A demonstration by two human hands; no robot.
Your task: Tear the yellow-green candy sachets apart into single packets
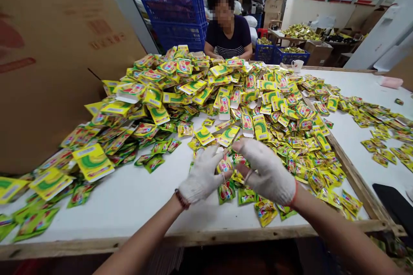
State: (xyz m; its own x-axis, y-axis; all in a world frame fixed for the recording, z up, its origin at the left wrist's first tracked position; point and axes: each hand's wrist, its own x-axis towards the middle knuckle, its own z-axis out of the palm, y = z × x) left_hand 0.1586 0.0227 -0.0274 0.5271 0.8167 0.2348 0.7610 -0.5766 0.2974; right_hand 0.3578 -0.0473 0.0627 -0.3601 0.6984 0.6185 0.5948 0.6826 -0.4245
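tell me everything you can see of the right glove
The right glove is white, seemingly knitted cloth, with an orange-red edge at the wrist. It is worn on the right hand, and some fingertips look bare beyond it. It is held over the packets, fingers bent toward the left hand. Whether it touches any packet is unclear.

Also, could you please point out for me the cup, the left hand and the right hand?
Cup (296, 67): head view, on its white side.
Left hand (202, 176): head view, on its gloved back.
Right hand (271, 172): head view, on its gloved back.
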